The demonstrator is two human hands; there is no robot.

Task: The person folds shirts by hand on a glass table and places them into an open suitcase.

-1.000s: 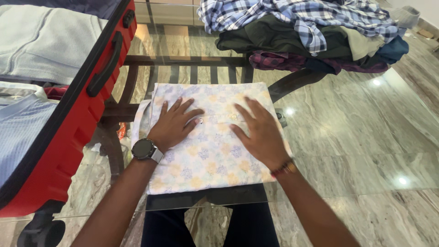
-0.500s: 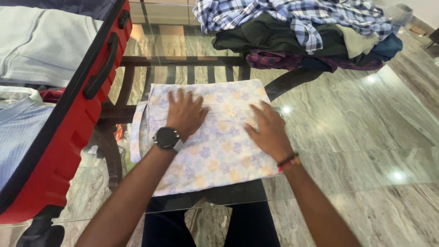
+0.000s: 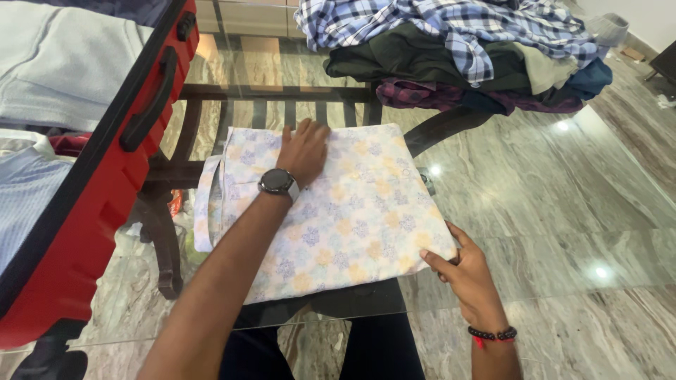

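A folded floral shirt is lying flat on a glass table, directly in front of us, with its long axis running from the near edge of the table away toward a heap of unfolded clothes at the far side. We are resting our left hand, the one wearing a dark wristwatch, on the far edge of the shirt, fingers held loosely together and pressing the cloth flat rather than closing on anything. We are bringing our right hand, marked by a beaded bracelet, to the shirt's near right corner; its fingers are curling at the edge of the cloth, and whether they are pinching the corner or only touching it we cannot tell. The two hands are thus sitting at opposite ends of the bundle, roughly along a diagonal, the right hand nearer to us. To the left, an open red suitcase is holding folded garments and is standing beside the shirt.
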